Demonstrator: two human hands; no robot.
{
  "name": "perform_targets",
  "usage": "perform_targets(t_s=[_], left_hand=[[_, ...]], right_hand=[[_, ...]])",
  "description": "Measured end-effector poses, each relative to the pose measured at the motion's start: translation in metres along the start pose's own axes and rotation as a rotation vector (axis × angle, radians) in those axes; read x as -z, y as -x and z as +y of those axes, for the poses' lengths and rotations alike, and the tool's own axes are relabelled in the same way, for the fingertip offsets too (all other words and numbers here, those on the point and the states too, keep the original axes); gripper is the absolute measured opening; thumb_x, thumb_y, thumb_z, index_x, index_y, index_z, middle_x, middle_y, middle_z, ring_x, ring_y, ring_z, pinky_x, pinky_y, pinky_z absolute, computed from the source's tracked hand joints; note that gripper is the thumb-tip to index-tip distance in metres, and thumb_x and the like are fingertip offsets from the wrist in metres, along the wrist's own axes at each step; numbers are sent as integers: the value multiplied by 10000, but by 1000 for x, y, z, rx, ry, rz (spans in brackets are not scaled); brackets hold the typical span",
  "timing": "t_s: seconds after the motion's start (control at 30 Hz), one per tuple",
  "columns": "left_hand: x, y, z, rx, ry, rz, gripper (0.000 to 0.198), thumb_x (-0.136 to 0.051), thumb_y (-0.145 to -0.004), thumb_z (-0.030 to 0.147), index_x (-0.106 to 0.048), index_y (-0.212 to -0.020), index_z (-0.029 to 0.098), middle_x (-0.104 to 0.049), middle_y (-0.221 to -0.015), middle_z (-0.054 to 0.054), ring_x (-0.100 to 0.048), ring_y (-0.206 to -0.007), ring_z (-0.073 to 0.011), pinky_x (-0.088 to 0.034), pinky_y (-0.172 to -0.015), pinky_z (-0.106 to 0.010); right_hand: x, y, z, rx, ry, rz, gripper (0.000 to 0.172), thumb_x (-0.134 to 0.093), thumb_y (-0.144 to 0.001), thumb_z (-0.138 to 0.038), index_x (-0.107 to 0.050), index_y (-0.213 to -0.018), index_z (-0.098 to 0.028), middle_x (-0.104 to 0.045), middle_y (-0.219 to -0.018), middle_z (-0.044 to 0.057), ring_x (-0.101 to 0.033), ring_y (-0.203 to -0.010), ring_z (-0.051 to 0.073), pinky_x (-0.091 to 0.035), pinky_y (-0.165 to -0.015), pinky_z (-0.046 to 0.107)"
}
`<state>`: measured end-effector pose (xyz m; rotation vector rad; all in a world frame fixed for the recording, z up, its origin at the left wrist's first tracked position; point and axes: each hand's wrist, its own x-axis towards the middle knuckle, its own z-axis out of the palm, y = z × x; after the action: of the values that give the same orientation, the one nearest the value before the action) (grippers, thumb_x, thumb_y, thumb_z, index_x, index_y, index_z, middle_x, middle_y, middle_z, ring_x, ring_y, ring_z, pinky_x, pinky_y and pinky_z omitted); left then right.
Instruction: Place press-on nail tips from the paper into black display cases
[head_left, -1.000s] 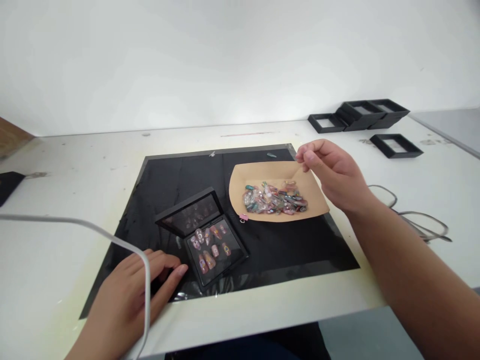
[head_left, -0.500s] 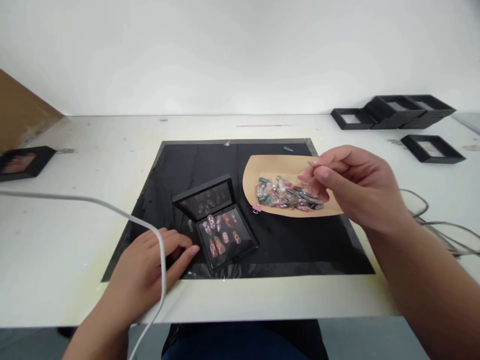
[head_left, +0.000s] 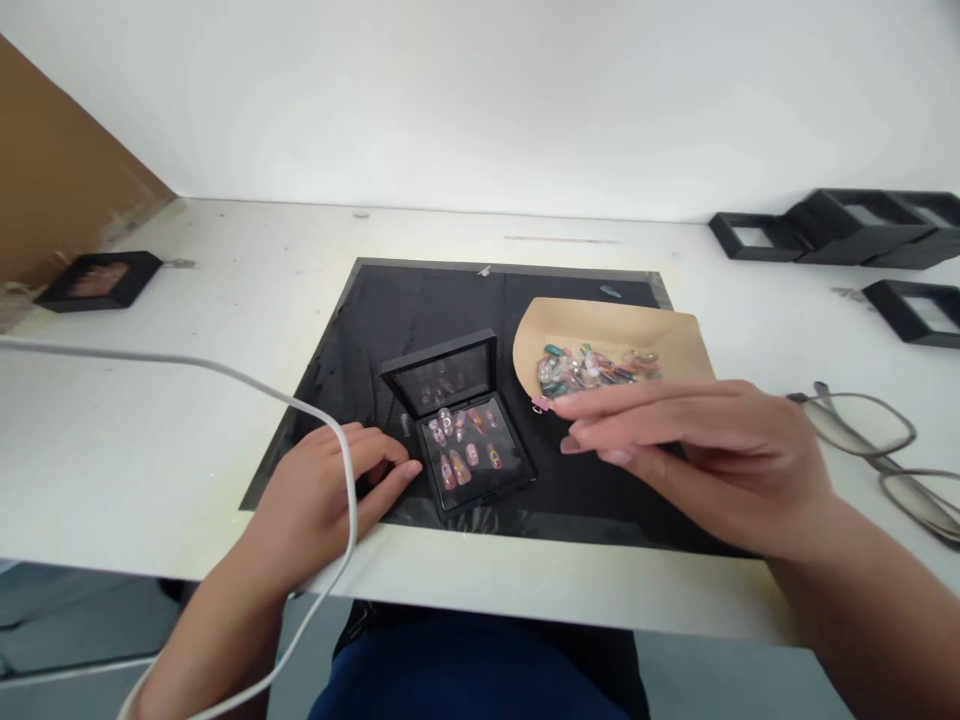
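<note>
Head view: an opened case (head_left: 487,486) was seen on the black mat (head_left: 427,300), its lid (head_left: 442,380) tilted up at the back and decorated nails (head_left: 460,468) laid out in rough rows inside it. Just beside the case's left edge, the left hand (head_left: 319,490) was rested at the edge of the mat, its fingers loosely curled and its grip relaxed. To the right of the case, the right hand (head_left: 712,450) was held over the mat, and a small pinkish nail (head_left: 574,445) was pinched at its fingertips. Part of the tray (head_left: 645,320) was hidden behind that hand; a mixed pile (head_left: 577,370) of nails was contained in it. Behind the tray, a green nail (head_left: 610,291) was left on the mat. A white cable (head_left: 202,361) was seen passing in front of the left hand. Glasses (head_left: 885,463) were set on the table (head_left: 255,250) at the right, near black boxes (head_left: 836,235).
</note>
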<state>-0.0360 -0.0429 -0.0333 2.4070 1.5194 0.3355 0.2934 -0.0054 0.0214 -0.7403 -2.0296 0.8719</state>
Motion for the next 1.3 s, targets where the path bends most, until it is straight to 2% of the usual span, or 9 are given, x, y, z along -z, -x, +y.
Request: perform_targets(t_s=[0.13,0.27,0.37,0.47,0.63,0.83,0.93,1.1,1.3], left_hand=[[3,0,4,-3,28,7,283,-507,-1003,401,-657,-861,208,-643,-722,15,-562,-688,-145,-406,-719,-313],[4,0,5,-4,38,11,244,-529,-999,387,-650,-885,209,-645,-749,23,-565,-706,-140,-400,-730,-308],[2,1,3,-5,30,19,210,-549,-992,376,-640,-894,214,-623,-731,33,-546,-699,-137,-385,-723,-306],[0,1,2,-8,30,20,197,-556,-991,372,-635,-893,221,-593,-700,44,-530,-686,-135,-371,-707,-301],[-1,0,1,-8,46,15,173,-569,-987,373,-627,-904,232,-586,-702,51,-521,-682,-134,-361,-698,-297],[1,-1,2,-7,59,28,179,-564,-991,359,-633,-889,229,-579,-688,47,-516,-669,-134,-359,-695,-302],[1,-1,3,-15,55,30,172,-571,-987,362,-634,-898,229,-582,-689,44,-521,-671,-136,-359,-695,-304],[1,0,3,-28,53,44,160,-581,-982,358,-632,-902,230,-581,-684,41,-522,-668,-141,-356,-690,-305],[1,1,2,-42,72,49,141,-579,-983,349,-640,-925,236,-606,-706,39,-532,-673,-143,-361,-691,-304]], right_hand=[[-9,-4,-5,80,-102,-122,407,-653,-876,-34,-762,-1163,-301,-794,-1082,29,-773,-971,196,-662,-852,305],[-20,-4,-1,117,-137,-86,347,-630,-874,1,-767,-1090,-234,-810,-975,54,-781,-907,182,-660,-793,277],[-29,1,4,102,-10,-60,302,-604,-883,-8,-720,-1040,-239,-800,-944,21,-762,-887,155,-633,-802,274],[-42,8,11,134,190,-149,310,-502,-869,24,-660,-1005,-205,-762,-991,44,-725,-904,161,-607,-786,288],[-60,13,17,197,447,-257,429,-422,-833,58,-588,-1152,-176,-730,-1048,75,-702,-953,212,-592,-750,320],[-66,9,20,-33,499,-218,265,-470,-935,-42,-599,-1133,-162,-730,-1007,69,-706,-887,211,-571,-752,337],[-67,9,20,-48,487,-168,179,-500,-967,-106,-609,-1097,-163,-730,-959,53,-693,-825,183,-542,-720,300],[-65,10,19,-144,436,-98,64,-628,-931,-156,-649,-988,-176,-745,-845,-5,-566,-514,87,-455,-540,235],[-64,10,19,-188,429,-63,69,-728,-883,-190,-710,-950,-193,-762,-789,-48,-593,-497,79,-469,-534,231]])
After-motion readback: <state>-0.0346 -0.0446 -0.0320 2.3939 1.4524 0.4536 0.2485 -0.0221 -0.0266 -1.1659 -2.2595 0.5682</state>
